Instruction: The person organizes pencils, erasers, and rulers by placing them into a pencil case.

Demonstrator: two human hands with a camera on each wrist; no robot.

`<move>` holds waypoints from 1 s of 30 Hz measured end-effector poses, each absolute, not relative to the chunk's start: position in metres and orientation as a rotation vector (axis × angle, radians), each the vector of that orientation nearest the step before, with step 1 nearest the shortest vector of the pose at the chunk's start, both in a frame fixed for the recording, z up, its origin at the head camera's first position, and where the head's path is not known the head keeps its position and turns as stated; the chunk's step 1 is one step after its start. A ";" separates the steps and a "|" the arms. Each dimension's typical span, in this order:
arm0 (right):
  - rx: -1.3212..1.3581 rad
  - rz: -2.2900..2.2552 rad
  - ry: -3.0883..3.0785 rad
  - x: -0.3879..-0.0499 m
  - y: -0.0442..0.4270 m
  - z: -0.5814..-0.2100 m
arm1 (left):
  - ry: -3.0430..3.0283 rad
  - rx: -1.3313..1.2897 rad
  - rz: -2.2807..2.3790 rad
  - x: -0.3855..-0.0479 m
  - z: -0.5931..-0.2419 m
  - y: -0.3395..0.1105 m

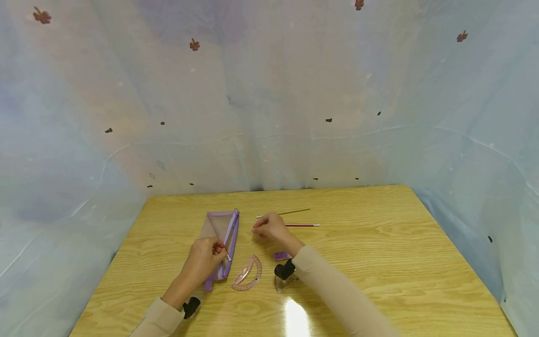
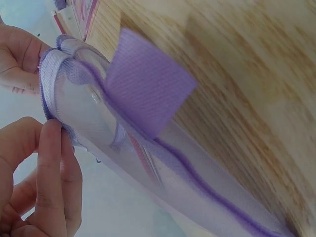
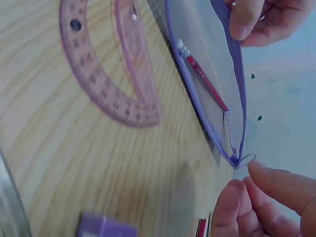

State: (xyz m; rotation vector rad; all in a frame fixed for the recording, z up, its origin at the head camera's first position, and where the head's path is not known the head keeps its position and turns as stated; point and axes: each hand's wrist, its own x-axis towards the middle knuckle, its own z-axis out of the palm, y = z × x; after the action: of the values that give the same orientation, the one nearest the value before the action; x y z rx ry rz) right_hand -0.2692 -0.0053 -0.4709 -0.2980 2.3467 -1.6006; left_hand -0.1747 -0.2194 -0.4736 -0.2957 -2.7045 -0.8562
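My left hand (image 1: pixel 204 260) pinches the upper edge of a purple-trimmed translucent pencil case (image 1: pixel 206 230), whose mouth gapes along the zipper. Through that opening a red pencil (image 3: pixel 207 83) with a white eraser end is visible inside the case in the right wrist view. My right hand (image 1: pixel 271 228) hovers just right of the case's far end, fingers loosely bent, thumb and fingertips apart with nothing between them. In the right wrist view its thumb appears close to the small zipper loop (image 3: pixel 248 158); whether they touch I cannot tell.
A pink protractor (image 1: pixel 248 276) lies right of the case. Beyond my right hand lie a yellow pencil (image 1: pixel 296 210) and a red pencil (image 1: pixel 303 225). A purple block (image 1: pixel 281 256) and a clear piece (image 1: pixel 280 284), partly hidden by my right arm, rest on the wooden table (image 1: pixel 379 262).
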 end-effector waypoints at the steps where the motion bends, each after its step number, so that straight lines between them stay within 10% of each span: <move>1: -0.291 -1.599 2.348 -0.270 -0.004 -0.471 | -2.704 -0.298 -0.854 -0.175 -0.474 -0.219; 30: -0.158 -1.608 2.432 -0.283 0.043 -0.469 | -2.685 -0.306 -0.852 -0.172 -0.474 -0.221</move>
State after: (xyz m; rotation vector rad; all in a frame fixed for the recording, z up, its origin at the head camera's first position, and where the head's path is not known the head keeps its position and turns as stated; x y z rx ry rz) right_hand -0.2830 0.0427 -0.4690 -0.1582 2.4320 -1.6080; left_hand -0.1720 -0.2213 -0.4739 -0.3064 -2.6849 -0.8522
